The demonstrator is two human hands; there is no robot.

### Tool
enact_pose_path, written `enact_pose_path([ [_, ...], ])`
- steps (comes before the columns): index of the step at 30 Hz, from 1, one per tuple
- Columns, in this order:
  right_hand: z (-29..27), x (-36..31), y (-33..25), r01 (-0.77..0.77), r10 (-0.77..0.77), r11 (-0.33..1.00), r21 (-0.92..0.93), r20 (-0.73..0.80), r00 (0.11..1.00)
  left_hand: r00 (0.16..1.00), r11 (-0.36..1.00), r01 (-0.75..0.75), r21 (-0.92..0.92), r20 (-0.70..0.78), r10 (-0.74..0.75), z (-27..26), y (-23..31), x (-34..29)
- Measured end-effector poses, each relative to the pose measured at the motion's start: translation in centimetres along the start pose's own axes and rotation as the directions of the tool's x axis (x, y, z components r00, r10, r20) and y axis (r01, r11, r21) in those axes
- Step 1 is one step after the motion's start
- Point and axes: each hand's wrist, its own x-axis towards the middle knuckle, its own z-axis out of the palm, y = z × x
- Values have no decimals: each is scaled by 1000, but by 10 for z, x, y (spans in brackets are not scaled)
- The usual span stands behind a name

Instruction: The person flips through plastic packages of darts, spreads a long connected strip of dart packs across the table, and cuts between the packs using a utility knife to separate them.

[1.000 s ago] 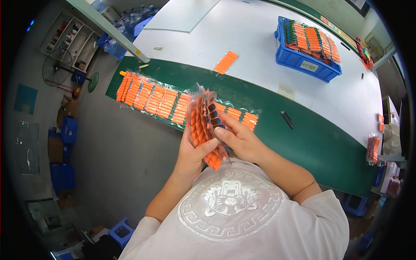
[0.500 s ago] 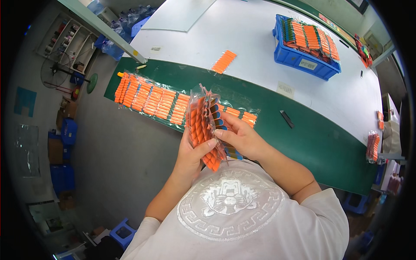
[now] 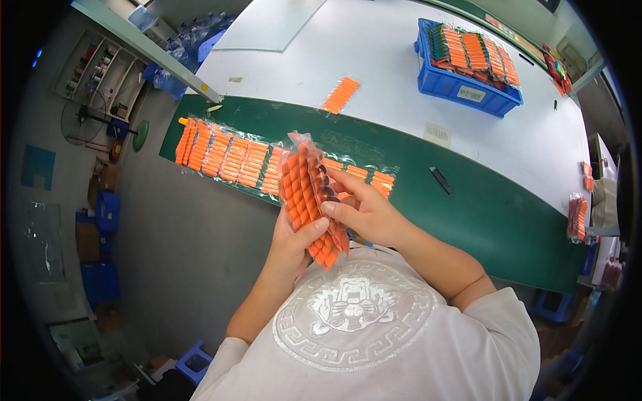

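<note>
Bundle of clear-wrapped orange packets [image 3: 301,190], held in both hands above the near edge of the worktop [image 3: 495,220], its long axis running away from the wearer and its far end tipped slightly left. The fingers of the left hand [image 3: 293,244] grip its left side: the thumb lies across the near face, and the other fingers are largely hidden behind. The right hand [image 3: 368,210] holds the opposite side, thumb and forefinger drawn narrow on the packet edges.

Behind the bundle, a row of similar packets [image 3: 227,157] extends along the near edge from the left corner, over the green strip of the worktop, and reappears to the bundle's right. A dark, slim tool [image 3: 440,179] lies on the green strip right of this row. On the white area, a single orange packet [image 3: 342,95] lies just beyond the strip; a blue crate [image 3: 438,81], filled with further packets [image 3: 473,50], stands toward the far right corner. A pale flat sheet [image 3: 274,27] occupies the far left corner.
</note>
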Motion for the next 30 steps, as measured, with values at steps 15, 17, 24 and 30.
enact_pose_path([
  [15,3,2,0,16,-17,998,-54,-11,1000,998,994,-52,98,48,47,2,2,-1],
  [17,4,1,-2,16,-18,997,-74,-22,1000,998,994,-48,99,46,43,-1,1,-2],
  [24,4,4,-2,28,-32,993,-115,-37,999,999,995,-31,97,41,27,-3,1,-1],
  [30,6,2,-9,-21,18,994,-104,-28,999,999,992,-29,122,20,27,1,2,0],
])
